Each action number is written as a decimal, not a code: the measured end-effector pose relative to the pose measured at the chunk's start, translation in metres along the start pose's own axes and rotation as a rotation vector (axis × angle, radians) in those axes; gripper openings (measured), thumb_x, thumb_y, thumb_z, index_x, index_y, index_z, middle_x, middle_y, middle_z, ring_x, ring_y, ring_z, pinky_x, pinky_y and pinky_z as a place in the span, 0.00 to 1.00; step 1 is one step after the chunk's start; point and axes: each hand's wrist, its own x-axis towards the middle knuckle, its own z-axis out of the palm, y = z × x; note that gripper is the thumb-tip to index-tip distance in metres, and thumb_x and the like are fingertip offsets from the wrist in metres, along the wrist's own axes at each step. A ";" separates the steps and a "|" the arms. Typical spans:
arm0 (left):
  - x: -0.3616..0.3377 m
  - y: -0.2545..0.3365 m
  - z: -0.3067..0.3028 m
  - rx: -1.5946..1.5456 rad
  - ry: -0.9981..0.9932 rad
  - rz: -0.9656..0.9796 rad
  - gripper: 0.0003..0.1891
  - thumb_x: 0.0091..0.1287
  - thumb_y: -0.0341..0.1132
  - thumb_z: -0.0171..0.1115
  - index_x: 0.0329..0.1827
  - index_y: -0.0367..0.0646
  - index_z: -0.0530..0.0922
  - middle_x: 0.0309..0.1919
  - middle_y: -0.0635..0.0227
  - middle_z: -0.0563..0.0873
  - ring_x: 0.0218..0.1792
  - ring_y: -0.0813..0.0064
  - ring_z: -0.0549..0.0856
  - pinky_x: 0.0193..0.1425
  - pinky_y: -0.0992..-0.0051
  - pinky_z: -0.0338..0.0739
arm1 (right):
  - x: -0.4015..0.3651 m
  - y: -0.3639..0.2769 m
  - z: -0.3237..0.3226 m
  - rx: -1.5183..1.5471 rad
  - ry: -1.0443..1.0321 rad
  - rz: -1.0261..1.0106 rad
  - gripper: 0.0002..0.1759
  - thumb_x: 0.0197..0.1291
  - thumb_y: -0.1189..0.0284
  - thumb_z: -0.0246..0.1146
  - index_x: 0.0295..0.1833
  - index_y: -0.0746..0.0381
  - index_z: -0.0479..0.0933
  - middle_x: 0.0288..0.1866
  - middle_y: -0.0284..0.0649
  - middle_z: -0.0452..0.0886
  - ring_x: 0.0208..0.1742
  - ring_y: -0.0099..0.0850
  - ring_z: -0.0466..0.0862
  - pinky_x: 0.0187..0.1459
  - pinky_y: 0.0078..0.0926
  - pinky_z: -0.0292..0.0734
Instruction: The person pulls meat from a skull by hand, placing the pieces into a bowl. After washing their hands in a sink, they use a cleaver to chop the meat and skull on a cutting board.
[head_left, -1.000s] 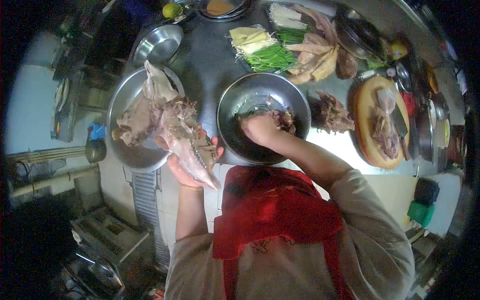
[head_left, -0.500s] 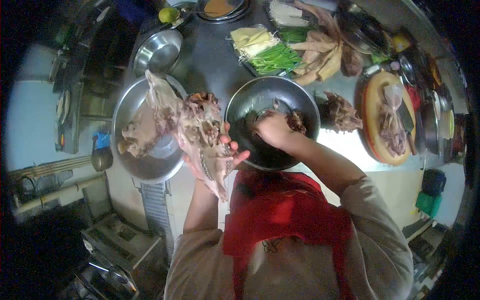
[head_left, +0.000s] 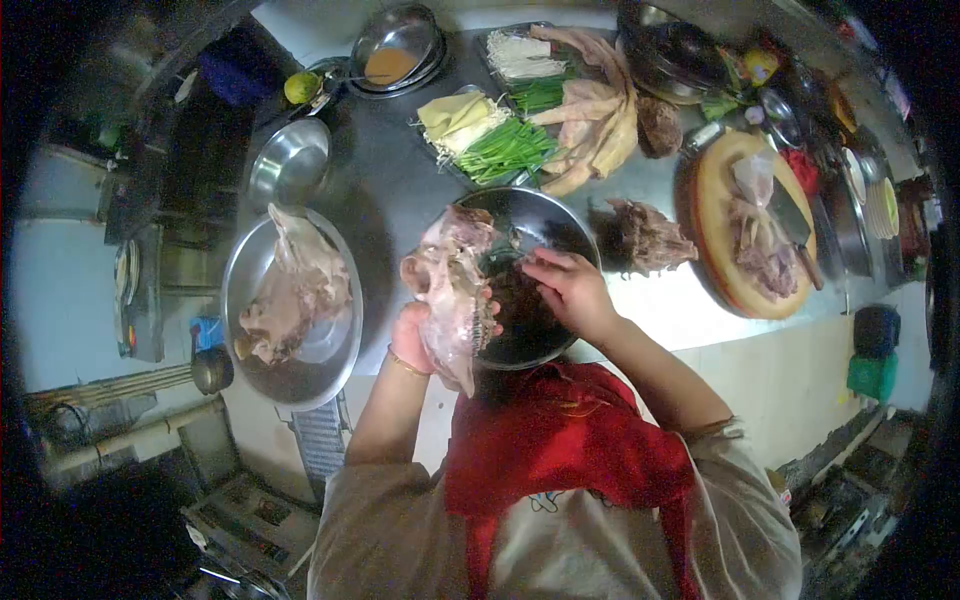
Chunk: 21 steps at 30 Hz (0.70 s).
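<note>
My left hand (head_left: 412, 340) is wrapped round an animal skull (head_left: 452, 285) with bits of meat on it, a row of teeth along its right side and a pointed lower end. It is held over the left edge of a black bowl (head_left: 592, 262). Above that bowl is my right hand (head_left: 572, 292), its fingers stretched toward the skull and slightly apart, with nothing visible in them. What lies deep in the bowl is dark and partly hidden. To the left, a large metal basin (head_left: 347, 352) holds more pieces of head meat (head_left: 305, 290).
Right of the bowl lies a bony chunk (head_left: 650, 238). Beyond it, a round chopping board (head_left: 707, 250) carries a cleaver (head_left: 787, 212) and meat. Toward the back are a tray of green stalks (head_left: 505, 150), pale sheets of skin (head_left: 590, 125), a steel bowl (head_left: 290, 160) and a lime (head_left: 302, 88).
The skull has turned in my left hand, so its toothed side now faces right, and it is closer to the black bowl. My right hand has risen from inside the bowl, fingers extended.
</note>
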 end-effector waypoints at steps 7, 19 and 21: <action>0.006 -0.011 -0.002 0.112 -0.036 -0.143 0.40 0.50 0.36 0.70 0.69 0.38 0.64 0.60 0.55 0.77 0.58 0.54 0.79 0.65 0.53 0.73 | 0.030 -0.049 -0.040 0.363 0.300 0.167 0.23 0.50 0.70 0.70 0.55 0.60 0.79 0.55 0.46 0.79 0.54 0.46 0.80 0.55 0.38 0.77; -0.002 -0.015 0.035 0.509 0.090 0.152 0.50 0.47 0.23 0.69 0.76 0.43 0.53 0.62 0.62 0.74 0.62 0.65 0.76 0.68 0.64 0.70 | 0.046 -0.061 -0.044 0.131 0.168 0.077 0.20 0.46 0.75 0.71 0.47 0.62 0.75 0.45 0.47 0.77 0.47 0.44 0.78 0.47 0.36 0.76; -0.006 -0.012 0.036 0.416 0.057 0.226 0.49 0.46 0.22 0.69 0.75 0.43 0.55 0.61 0.61 0.76 0.60 0.65 0.77 0.66 0.64 0.72 | 0.040 -0.057 -0.042 0.169 0.163 0.103 0.23 0.47 0.73 0.72 0.50 0.64 0.73 0.47 0.46 0.76 0.48 0.42 0.78 0.46 0.35 0.76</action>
